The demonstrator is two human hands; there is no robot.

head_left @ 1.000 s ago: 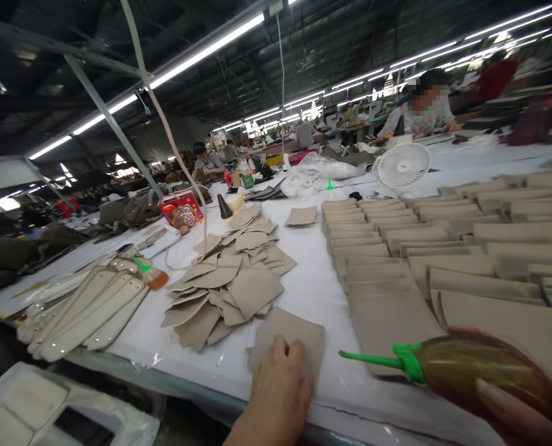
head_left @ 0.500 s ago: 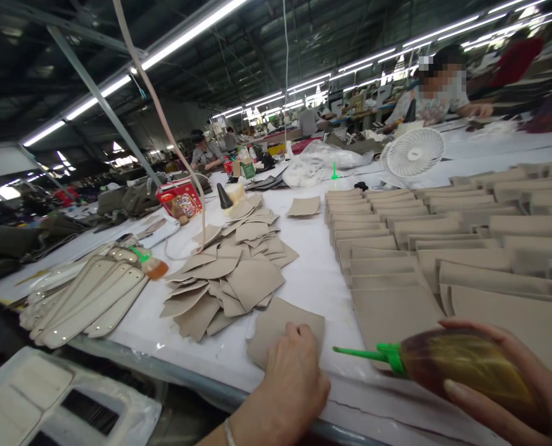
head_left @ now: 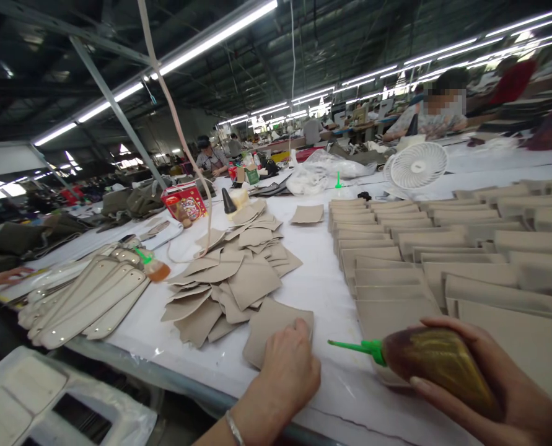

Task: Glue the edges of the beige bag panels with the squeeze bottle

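My left hand (head_left: 289,371) rests with curled fingers on a tan leather piece (head_left: 269,325) at the near edge of the white table (head_left: 317,291), pressing it flat. My right hand (head_left: 499,378) is wrapped round a brown glue bottle (head_left: 438,365) whose green nozzle (head_left: 357,347) points left toward the piece. A loose pile of tan cut pieces (head_left: 233,272) lies just beyond my left hand. Rows of overlapping tan panels (head_left: 447,248) fill the table to the right.
Long cream straps (head_left: 90,297) and a second glue bottle (head_left: 151,266) lie at the left. A small white fan (head_left: 417,166), a red box (head_left: 185,201) and plastic bags (head_left: 322,170) stand farther back. A cord (head_left: 178,130) hangs over the table. Other people work at distant tables.
My right hand has lifted the glue bottle further into view and slightly left. My left hand has stayed on the tan piece while the view shifted a little.
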